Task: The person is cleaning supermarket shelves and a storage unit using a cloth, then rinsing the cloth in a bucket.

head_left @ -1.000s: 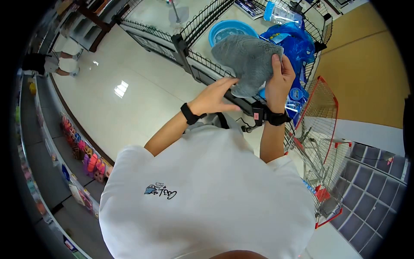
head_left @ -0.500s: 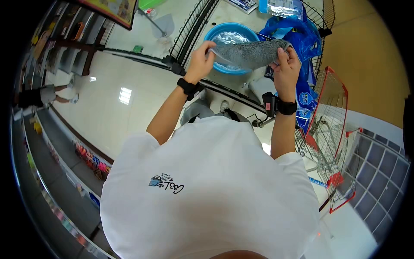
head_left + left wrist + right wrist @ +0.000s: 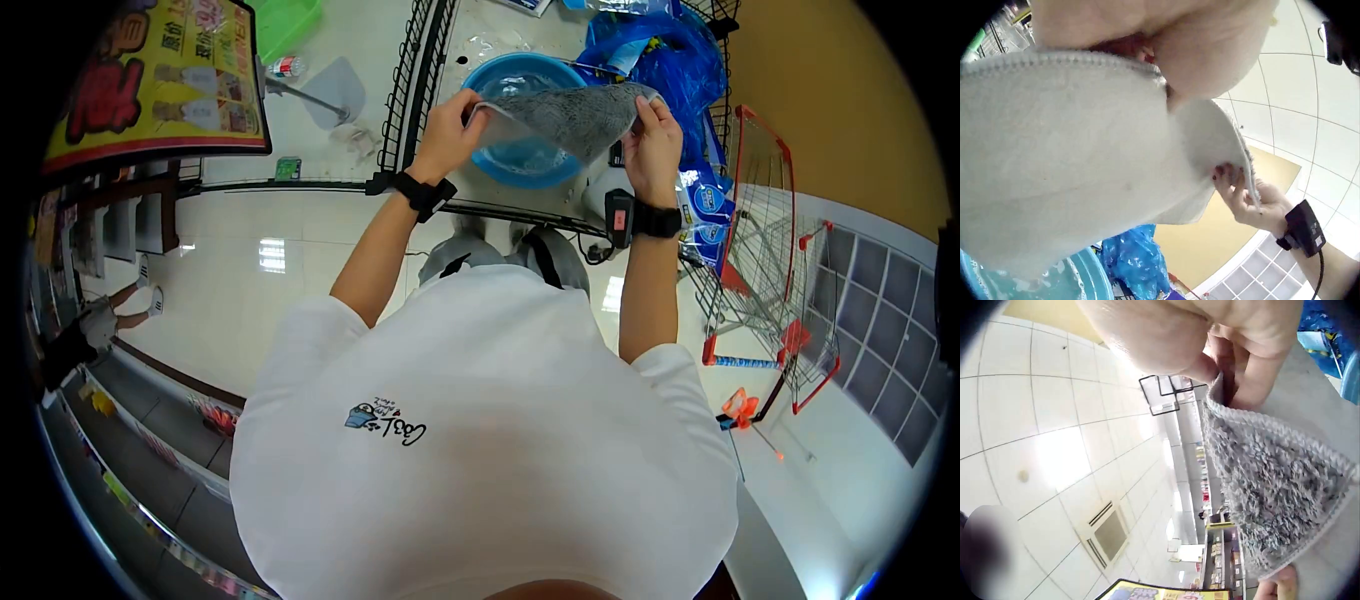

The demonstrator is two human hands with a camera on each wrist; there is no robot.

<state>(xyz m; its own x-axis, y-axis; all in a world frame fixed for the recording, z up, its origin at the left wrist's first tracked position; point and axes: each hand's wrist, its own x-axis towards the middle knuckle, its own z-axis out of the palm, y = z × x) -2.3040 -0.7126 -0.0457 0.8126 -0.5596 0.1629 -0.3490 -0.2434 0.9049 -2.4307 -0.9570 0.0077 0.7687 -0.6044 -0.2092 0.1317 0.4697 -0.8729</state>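
Observation:
A grey cloth (image 3: 585, 112) is stretched between both hands, above a blue basin (image 3: 530, 181) that has water and some suds in it. My left hand (image 3: 446, 138) pinches one end of its stitched edge. At the other end, my right hand (image 3: 656, 152) grips a corner between thumb and fingers. The left wrist view shows the cloth's smooth pale side (image 3: 1072, 150), with the basin (image 3: 1099, 278) below. In the right wrist view its shaggy grey side (image 3: 1266, 481) hangs under the right hand (image 3: 1197, 337).
Blue plastic bags (image 3: 665, 60) lie right of the basin on the wire-railed counter. A red-trimmed shopping cart (image 3: 765, 230) stands at the right. On the left, a yellow sign (image 3: 165, 85) overhangs the counter, near a green basket (image 3: 285, 25). Shelves and another person (image 3: 95, 320) are further left.
The left hand, free of the cloth at first, has moved forward and taken hold of its end. The cloth, bunched in the right hand before, is spread between both hands over the basin.

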